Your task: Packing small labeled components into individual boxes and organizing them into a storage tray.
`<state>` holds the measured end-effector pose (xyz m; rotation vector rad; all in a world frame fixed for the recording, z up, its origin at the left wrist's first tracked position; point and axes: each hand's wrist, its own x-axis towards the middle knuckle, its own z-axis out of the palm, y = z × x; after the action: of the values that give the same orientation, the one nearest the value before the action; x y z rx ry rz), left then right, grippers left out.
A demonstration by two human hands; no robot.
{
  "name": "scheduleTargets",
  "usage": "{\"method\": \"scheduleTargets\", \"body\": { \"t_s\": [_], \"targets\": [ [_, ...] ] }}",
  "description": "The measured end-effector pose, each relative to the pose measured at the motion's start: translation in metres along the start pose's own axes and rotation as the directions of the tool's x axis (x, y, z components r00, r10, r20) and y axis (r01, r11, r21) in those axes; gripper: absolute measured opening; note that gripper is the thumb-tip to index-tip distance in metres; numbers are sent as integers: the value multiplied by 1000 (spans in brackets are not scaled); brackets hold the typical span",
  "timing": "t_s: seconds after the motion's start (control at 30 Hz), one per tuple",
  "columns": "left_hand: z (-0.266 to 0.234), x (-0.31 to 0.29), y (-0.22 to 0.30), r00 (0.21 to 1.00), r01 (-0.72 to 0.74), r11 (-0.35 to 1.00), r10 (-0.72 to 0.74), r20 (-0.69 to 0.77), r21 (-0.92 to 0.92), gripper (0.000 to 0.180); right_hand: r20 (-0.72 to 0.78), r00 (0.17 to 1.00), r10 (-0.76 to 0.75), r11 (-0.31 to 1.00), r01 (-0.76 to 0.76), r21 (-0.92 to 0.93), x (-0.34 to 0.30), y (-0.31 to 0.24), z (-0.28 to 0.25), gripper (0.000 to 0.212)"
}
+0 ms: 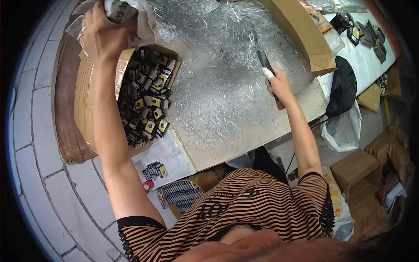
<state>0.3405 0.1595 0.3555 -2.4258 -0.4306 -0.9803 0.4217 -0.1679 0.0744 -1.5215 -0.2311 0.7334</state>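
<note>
Stretched out to the far left, my left hand (104, 35) is closed on a crumpled white plastic bag (146, 19) with print on it. My right hand (279, 87), its thumb wrapped in white, grips a long, dark, flat tool (263, 56); I cannot make out its exact kind. The tool's far end reaches into a heap of thin, shiny, needle-like pieces (218, 37), partly blurred. More of these pieces lie scattered over the pale tabletop (209, 153). Below my left hand, a cardboard box (83, 105) holds many small black, yellow and white boxes (150, 102).
A long cardboard piece (301, 35) borders the heap on the right. Beyond it, black items (366, 35) lie on a white surface. A black cloth-like thing (342, 87) and a white sack (345, 131) hang at the table's right edge. Small packs (153, 170) lie near the front left.
</note>
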Motion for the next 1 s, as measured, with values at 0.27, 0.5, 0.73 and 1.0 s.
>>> {"method": "scheduleTargets", "body": {
  "t_s": [0.27,0.5,0.73,1.0],
  "targets": [
    [42,-7,-13,995,90,908,-99,0,-409,58,13,986,-164,983,165,-85,55,-24,14,21],
    [129,-51,11,917,372,713,-381,117,-594,51,16,935,-354,912,349,-217,147,-78,11,25],
    [252,-104,55,834,495,542,-516,195,-679,68,-55,919,-392,757,288,-586,232,-21,-10,37],
    [376,-203,63,620,768,500,-422,661,-401,88,93,923,-374,265,202,-943,285,28,-39,49]
  ]
}}
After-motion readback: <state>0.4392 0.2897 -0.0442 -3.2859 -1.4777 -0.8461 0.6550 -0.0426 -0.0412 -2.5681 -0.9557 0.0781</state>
